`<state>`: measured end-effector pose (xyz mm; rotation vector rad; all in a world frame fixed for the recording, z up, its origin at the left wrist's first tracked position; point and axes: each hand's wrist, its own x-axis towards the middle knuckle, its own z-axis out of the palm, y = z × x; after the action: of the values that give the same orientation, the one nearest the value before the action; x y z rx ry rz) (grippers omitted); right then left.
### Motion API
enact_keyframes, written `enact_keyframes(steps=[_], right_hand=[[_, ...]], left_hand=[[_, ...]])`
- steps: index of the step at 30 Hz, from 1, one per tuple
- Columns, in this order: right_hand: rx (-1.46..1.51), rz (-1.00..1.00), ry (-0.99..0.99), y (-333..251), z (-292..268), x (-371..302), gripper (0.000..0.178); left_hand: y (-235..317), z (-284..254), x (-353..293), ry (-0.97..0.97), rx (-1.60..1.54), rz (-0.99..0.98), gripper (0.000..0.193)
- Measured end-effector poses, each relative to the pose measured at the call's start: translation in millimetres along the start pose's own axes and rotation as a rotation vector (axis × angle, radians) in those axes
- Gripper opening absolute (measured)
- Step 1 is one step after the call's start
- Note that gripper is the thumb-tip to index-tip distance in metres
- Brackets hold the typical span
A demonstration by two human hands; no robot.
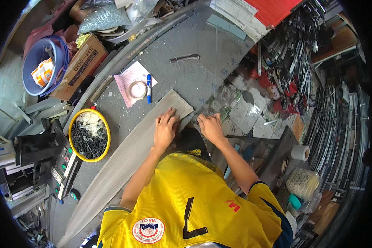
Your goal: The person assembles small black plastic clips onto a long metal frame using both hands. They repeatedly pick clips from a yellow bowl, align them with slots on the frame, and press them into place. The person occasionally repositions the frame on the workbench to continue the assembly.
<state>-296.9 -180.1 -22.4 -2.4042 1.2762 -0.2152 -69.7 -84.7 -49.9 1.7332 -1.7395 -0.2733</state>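
A long, grey, mesh-like strip lies slantwise on the grey worktable, its squared end toward the far right. On this strip near that end rests my left hand, fingers laid over the surface and a little apart. My right hand is just off the strip's right corner, its fingers curled in a pinch. Whatever lies between those fingertips is too small or hidden to make out. Beyond the strip are a pink paper sheet, a tape roll and a blue marker.
A slim metal tool lies farther back. At left stands a yellow-rimmed bowl of small black parts, with a blue basin and a cardboard box beyond. Metal profiles crowd the right, near a white roll.
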Motion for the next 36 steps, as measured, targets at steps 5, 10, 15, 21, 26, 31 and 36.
enact_keyframes(steps=[5, 10, 15, 21, 26, 31, 36], right_hand=[[0.003, 0.227, 0.1, 19, 12, 5, 0.016], [0.043, 0.357, 0.171, 41, 8, 27, 0.016], [0.102, 0.213, 0.091, 15, -9, 0, 0.014], [0.113, 0.008, -0.031, -36, 4, -48, 0.01], [0.347, 0.115, -0.025, -59, 31, -56, 0.011], [0.407, 0.207, 0.032, -61, 35, -47, 0.016], [0.372, 0.224, 0.148, -60, 34, -38, 0.016]], left_hand=[[-5, -2, 1, 0.011, -0.066, 0.02, 0.027], [-8, -10, 6, -0.014, -0.068, 0.028, 0.03], [-7, -8, 5, -0.005, -0.041, 0.037, 0.031], [-8, -9, -6, -0.074, 0.041, 0.126, 0.043], [-12, -14, -19, -0.19, 0.09, 0.192, 0.054], [-16, -17, -21, -0.247, 0.133, 0.263, 0.061], [-10, -16, -21, -0.233, 0.14, 0.269, 0.065]])
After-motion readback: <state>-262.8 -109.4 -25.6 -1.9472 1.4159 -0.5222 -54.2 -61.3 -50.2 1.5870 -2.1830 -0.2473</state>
